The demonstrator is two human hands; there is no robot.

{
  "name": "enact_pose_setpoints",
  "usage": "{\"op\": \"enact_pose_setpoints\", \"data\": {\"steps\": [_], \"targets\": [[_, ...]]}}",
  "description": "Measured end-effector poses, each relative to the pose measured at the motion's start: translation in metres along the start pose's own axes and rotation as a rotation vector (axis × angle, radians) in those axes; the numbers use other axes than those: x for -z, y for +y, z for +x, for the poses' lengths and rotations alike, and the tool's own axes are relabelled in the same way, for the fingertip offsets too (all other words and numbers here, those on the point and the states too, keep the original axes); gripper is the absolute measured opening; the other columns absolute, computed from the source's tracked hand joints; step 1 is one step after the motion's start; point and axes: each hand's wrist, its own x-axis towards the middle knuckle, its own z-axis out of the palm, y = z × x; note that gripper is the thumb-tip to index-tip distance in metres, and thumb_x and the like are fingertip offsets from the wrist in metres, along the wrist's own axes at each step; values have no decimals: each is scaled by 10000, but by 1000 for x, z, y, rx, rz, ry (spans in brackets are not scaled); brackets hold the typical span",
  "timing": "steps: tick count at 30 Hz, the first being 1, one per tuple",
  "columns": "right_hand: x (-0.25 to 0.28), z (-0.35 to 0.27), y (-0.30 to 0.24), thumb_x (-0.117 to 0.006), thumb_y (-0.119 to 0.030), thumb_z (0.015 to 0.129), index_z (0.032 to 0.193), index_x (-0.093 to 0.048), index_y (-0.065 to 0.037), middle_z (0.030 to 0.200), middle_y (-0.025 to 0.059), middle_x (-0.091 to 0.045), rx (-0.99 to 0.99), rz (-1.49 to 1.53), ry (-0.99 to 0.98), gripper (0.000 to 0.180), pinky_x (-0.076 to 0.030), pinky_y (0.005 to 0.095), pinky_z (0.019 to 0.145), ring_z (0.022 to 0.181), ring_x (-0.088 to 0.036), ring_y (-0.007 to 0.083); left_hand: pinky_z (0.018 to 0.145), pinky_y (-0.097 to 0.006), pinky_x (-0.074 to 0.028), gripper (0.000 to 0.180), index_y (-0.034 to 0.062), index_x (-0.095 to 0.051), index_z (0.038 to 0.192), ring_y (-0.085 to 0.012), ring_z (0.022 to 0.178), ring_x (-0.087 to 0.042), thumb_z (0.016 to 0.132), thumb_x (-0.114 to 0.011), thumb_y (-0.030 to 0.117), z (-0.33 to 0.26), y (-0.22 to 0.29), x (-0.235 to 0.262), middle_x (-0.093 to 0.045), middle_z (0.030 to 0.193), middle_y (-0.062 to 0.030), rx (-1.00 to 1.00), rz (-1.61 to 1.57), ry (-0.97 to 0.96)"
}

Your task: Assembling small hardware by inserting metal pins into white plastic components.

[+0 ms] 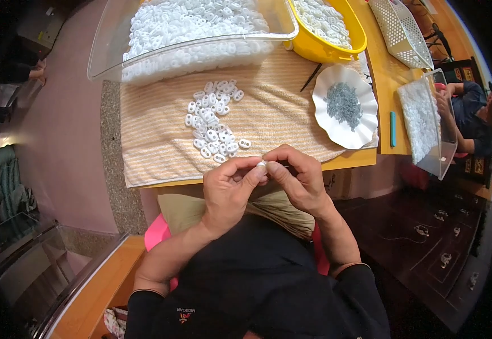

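Note:
Over my lap, just off the table's front edge, my left hand (228,191) and my right hand (301,182) meet fingertip to fingertip. Both are closed in a pinch on one small white plastic piece (262,164), mostly covered by the fingers. Beyond them, a loose pile of white oval two-hole plastic pieces (212,121) lies on a striped towel (268,113). To the right, a white scalloped plate (326,125) holds a heap of tiny grey parts (343,104), too small to name.
A clear bin (102,59) full of white pieces stands at the back, beside a yellow basin (319,55) of similar pieces. A thin black stick (311,77) lies near the plate. Farther right are a teal bar (393,129), a perforated white basket (401,34) and another person (472,110) at a clear bin.

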Motion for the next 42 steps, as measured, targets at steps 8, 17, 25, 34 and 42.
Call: {"op": "enact_pose_setpoints", "data": {"steps": [8, 17, 25, 34, 42], "targets": [[9, 0, 3, -582, -55, 892, 966, -601, 46, 830, 85, -635, -16, -69, -25, 127, -509, 258, 678, 761, -626, 116, 688, -210, -516, 207, -60, -631, 1041, -88, 742, -626, 885, -647, 75, 1, 0, 0, -672, 848, -66, 27, 38, -38], [20, 0, 5, -580, -66, 901, 969, -615, 29, 825, 51, -658, -109, 38, -109, 122, -507, 243, 691, 766, -618, 91, 676, -206, -511, 192, -52, -634, 1029, -84, 730, -622, 886, -647, 76, 4, 1, 2, -668, 825, -59, 71, 51, -103], [15, -1, 6, -608, -51, 885, 982, -619, 40, 833, 56, -663, -145, 136, -75, 134, -515, 228, 683, 792, -630, 83, 703, -209, -510, 192, -53, -626, 1041, -80, 768, -616, 896, -633, 72, 3, 0, 4, -664, 880, -56, 40, 38, -117], [19, 0, 12, -609, -76, 892, 992, -621, 40, 849, 55, -661, -96, 89, -70, 154, -515, 236, 683, 785, -637, 98, 717, -222, -517, 196, -59, -614, 1047, -97, 777, -622, 896, -629, 64, 7, 7, 6, -665, 888, -72, 31, 45, -80], [16, 2, 19, -611, -87, 895, 1005, -616, 23, 877, 36, -646, -152, 223, -27, 155, -491, 231, 712, 791, -604, 78, 722, -230, -523, 221, -58, -592, 1077, -108, 771, -630, 901, -622, 71, 11, 6, 9, -662, 890, -78, 46, -47, -46]]}}
